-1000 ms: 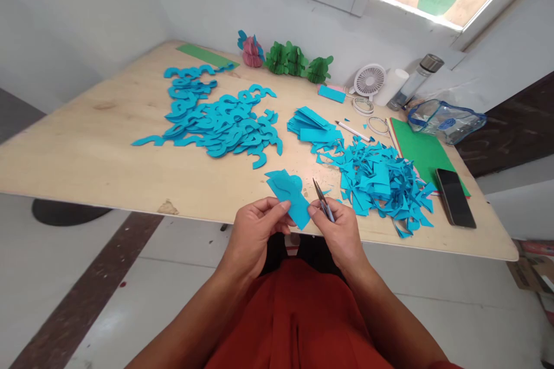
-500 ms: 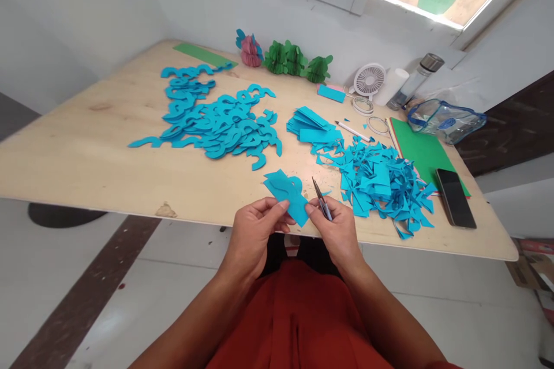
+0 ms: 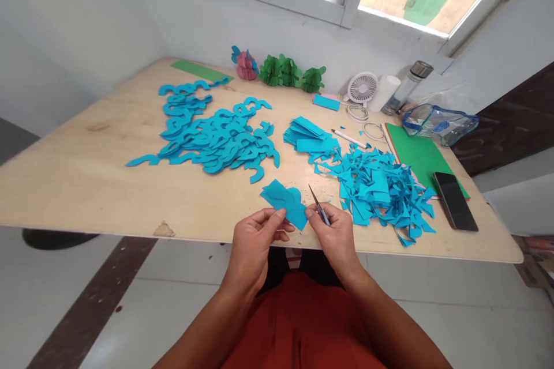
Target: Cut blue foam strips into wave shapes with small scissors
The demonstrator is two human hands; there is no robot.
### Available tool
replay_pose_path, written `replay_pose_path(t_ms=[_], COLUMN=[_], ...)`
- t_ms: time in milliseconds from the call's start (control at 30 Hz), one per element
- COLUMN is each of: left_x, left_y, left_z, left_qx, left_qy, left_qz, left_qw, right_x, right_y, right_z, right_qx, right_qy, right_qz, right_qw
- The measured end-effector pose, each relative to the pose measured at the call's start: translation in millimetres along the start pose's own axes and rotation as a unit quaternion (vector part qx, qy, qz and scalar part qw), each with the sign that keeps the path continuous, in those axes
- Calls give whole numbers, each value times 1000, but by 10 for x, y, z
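Just below centre of the frame: folded blue paper piece (image 3: 283, 200), spanned between left hand (image 3: 254, 239) and right hand (image 3: 336, 237), over the near edge of the surface (image 3: 86, 190). Resting on the wood or lifted: cannot tell. Slanted along its long axis from upper left to lower right. Rounded lobe toward upper right; angular end at upper left, well out from both hands; squarer corner at lower right, between the hands. Curved line across the face, drawn or cut: too fine to tell.

In the left hand: lower-left side of the paper, pinched, thumb on top, fingers mostly beneath. In the right hand: right edge of the paper, pinched near the thumb tip, plus scissors (image 3: 322, 214), gripped, with handles largely hidden.

Main relation, by judgement: blades to lobe. Blades just right of the paper, apart from it, seemingly together, tips toward upper left. Nearer to the lobe: right hand. Nearer to the lower-left side: left hand.

Farther out, left of centre: heap of curved blue cutouts (image 3: 227, 141). Right of centre: stack of blue strips (image 3: 308, 135). Toward the right, near the right hand: blue scraps (image 3: 374, 184).
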State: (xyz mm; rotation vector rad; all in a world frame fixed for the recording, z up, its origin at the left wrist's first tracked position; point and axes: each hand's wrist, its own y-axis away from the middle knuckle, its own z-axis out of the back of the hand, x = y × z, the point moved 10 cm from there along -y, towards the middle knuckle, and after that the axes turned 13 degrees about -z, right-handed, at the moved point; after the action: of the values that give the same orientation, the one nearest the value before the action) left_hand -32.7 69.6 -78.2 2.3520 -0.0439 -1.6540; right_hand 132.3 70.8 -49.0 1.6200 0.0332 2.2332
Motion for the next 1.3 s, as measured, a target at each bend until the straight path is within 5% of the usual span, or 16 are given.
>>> replay_pose_path(t_ms=[233,367,533,700,1300], left_x=[-60,-35,94,121,46], left_y=[-40,-53,-67,-71,-18], left_z=[37,43,48,10,-87], left_qx=[-23,-29,-29,-21,8], left_qy=[-14,-1,32,66,140], left_qz=[-16,-5,21,25,27], left_qw=[1000,1000,999,997,990], right_x=[-64,38,480,642,622], right_y=[-38,-41,197,529,620], right_z=[-53,80,228,-94,-249], right_qx=[-4,-55,-168,-126,-102], right_qy=[13,45,166,257,299], right_qz=[-5,30,252,434,448], right_qw=[1000,997,939,854,836])
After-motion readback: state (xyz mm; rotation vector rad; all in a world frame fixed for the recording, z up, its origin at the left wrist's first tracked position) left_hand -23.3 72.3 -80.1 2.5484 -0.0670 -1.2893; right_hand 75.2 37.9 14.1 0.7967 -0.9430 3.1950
